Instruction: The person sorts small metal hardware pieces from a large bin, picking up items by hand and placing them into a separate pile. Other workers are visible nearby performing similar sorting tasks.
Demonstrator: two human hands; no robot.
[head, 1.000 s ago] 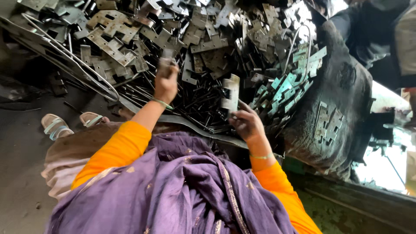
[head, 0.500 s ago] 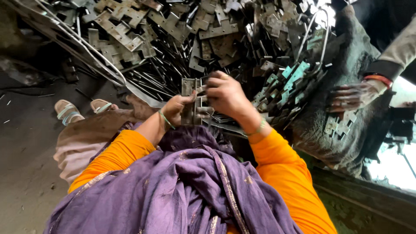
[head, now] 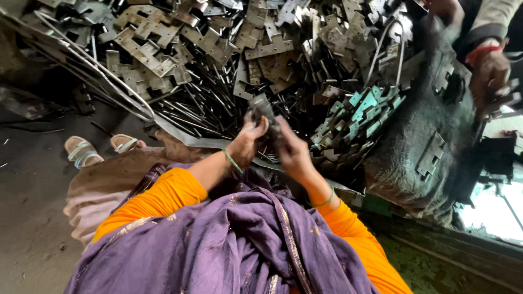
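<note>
While both of the person's hands meet just in front of the heap, the left hand [head: 248, 142] and right hand [head: 290, 149] are closed together on one flat metal plate [head: 261, 106], which stands upright between them with its top end poking above the fingers. To handle it well, I judge the grip should stay on the flat faces, clear of the cut edges, with the plate kept steady in front of the body. Each wrist wears one thin green bangle, two in all. Behind the plate lies the heap [head: 218, 49] of grey notched plates and thin rods, too many to count; right of the plate, a cluster of teal-tinted plates [head: 362, 111] spills toward a dark sack [head: 430, 152]. Beyond the sack, another person's hand [head: 490, 73] with a red cuff reaches in. Left of the plate, two sandalled feet [head: 101, 149] rest on the dark floor [head: 32, 218].
</note>
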